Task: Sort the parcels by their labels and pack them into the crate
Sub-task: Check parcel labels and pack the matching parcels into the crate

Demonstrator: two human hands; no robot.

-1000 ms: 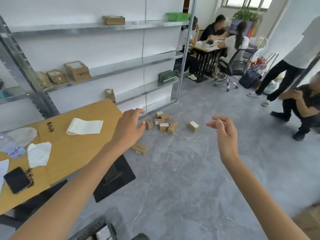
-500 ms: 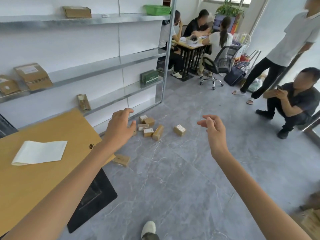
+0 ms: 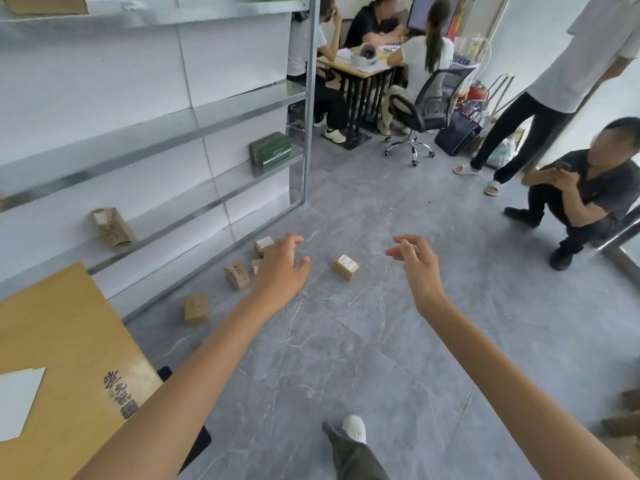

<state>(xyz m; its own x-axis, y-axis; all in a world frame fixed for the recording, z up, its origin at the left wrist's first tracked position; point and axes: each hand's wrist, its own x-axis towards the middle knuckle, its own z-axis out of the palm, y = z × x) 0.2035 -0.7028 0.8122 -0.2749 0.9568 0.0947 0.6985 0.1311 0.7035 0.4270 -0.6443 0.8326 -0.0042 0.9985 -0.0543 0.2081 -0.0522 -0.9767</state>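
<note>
Several small brown parcels lie on the grey floor by the foot of the metal shelving. One with a white label [image 3: 346, 267] sits alone between my hands. Another labelled parcel [image 3: 263, 243], a plain one [image 3: 237, 276] and a third [image 3: 196, 309] lie further left; my left hand [image 3: 282, 271] hangs over this group and hides part of it, fingers loosely spread and holding nothing. Out to the right of the lone parcel, my right hand [image 3: 417, 268] is stretched forward with relaxed fingers, also holding nothing. No crate is in view.
Metal shelving [image 3: 207, 147] runs along the left with a green box [image 3: 270, 152] and a brown bag [image 3: 112, 228]. A wooden table [image 3: 62, 358] with white paper is at lower left. A person crouches [image 3: 581, 199] at right, another stands [image 3: 554, 81]; people sit at a far desk.
The camera has moved forward and turned right, so the floor parcels are closer. Both hands have stayed stretched out and now reach nearer the parcels. My foot appears at the bottom.
</note>
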